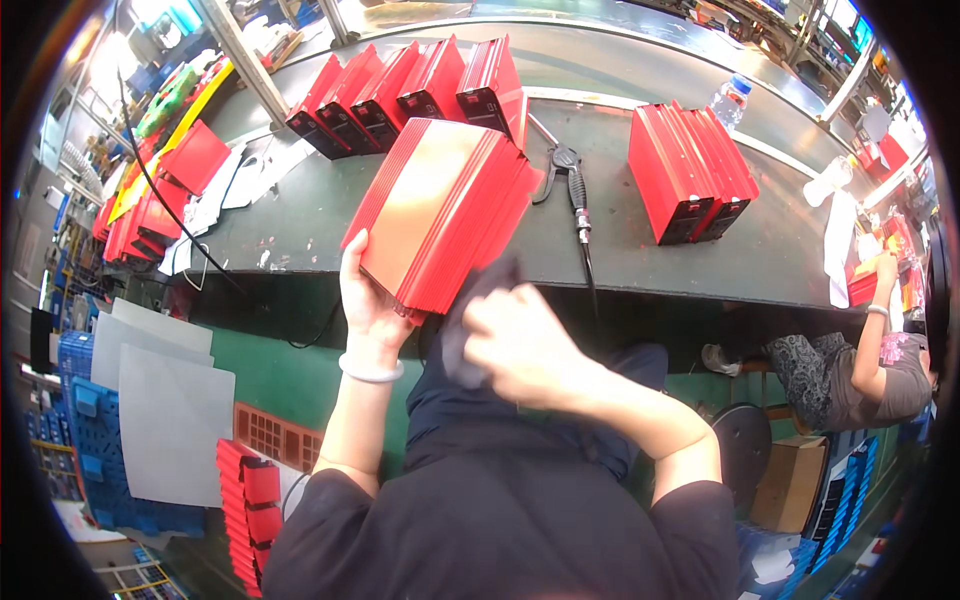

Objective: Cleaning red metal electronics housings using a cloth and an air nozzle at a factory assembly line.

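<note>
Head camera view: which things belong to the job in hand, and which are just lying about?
Likely part of the job:
red case, held in the left hand
dark cloth, in the right hand
other red cases
perhaps the black-handled tool, lying untouched

Likely just lying about:
clear bottle with blue cap
cardboard box

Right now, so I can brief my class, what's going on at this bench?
The person's left hand holds up a ribbed red housing, tilted, while the right hand grips a dark cloth close to its lower side; whether they touch isn't clear. More red units stand on the bench, with a black-handled tool lying among them.
</note>
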`<state>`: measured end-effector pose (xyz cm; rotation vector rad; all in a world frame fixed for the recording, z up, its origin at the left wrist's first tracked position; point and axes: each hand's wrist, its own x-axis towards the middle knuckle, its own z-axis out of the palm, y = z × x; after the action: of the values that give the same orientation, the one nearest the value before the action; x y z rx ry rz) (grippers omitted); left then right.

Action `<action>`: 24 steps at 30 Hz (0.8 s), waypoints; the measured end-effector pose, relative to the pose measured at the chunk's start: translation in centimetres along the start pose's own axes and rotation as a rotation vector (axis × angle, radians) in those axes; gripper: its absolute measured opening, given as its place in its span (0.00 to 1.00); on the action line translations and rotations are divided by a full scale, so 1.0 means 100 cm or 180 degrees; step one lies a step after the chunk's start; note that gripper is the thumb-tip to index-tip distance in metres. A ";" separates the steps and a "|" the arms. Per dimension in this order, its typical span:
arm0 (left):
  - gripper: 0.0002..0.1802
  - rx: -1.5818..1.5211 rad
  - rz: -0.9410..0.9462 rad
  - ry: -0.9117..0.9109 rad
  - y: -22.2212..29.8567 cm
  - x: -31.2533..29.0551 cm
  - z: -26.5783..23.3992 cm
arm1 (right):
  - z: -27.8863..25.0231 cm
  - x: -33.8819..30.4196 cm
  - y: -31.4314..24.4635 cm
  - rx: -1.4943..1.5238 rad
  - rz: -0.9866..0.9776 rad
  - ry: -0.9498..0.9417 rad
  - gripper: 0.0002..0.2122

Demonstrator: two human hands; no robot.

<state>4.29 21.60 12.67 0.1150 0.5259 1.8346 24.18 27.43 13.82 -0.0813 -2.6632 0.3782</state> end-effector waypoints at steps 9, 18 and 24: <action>0.30 0.0137 -0.0050 0.0118 0.004 -0.001 -0.011 | -0.047 -0.018 0.049 0.5273 0.2063 0.2467 0.09; 0.28 0.0133 -0.0188 0.0118 0.000 -0.007 0.000 | -0.039 0.001 0.078 0.0475 0.0667 0.2231 0.08; 0.27 0.0064 -0.0179 0.0057 0.001 -0.008 0.000 | -0.032 0.000 0.074 -0.0370 0.0512 0.1823 0.09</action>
<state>4.52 20.81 12.89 0.0964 0.5549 1.7773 25.51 35.39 14.51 -0.3817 -2.1129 0.2077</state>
